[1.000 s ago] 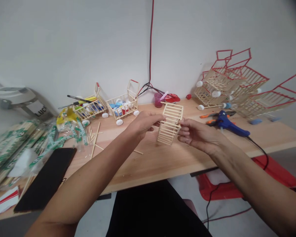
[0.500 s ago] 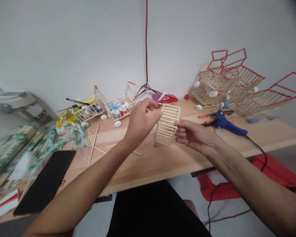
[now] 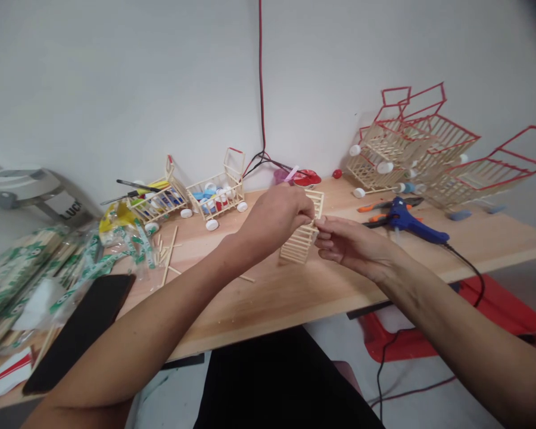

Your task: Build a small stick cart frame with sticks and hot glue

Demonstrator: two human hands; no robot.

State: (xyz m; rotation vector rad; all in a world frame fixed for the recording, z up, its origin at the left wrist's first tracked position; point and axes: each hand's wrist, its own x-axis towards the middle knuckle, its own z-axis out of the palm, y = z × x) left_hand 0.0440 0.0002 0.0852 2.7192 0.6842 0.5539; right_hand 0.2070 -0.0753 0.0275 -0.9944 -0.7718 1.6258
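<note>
A small slatted basket [image 3: 299, 244] of pale wooden sticks stands tilted above the table's middle. My right hand [image 3: 355, 241] pinches its right side between thumb and fingers. Across the top of the basket reaches my left hand [image 3: 283, 210], its fingers closed, the tips at the basket's right side close to my right fingertips. Whatever may be between the left fingertips is hidden. The left hand also covers part of the basket's upper slats.
Small stick carts [image 3: 217, 193] with white wheels stand at the back left, red-edged carts [image 3: 446, 137] at the right. A blue glue gun [image 3: 413, 223] lies near orange-handled pliers [image 3: 375, 207]. Loose sticks [image 3: 170, 256], a black phone-like slab [image 3: 83, 328] and bagged sticks [image 3: 22, 268] are leftward.
My left hand has moved right and slightly down, from the basket's upper left edge across to its right side. My right hand keeps its hold and has barely moved.
</note>
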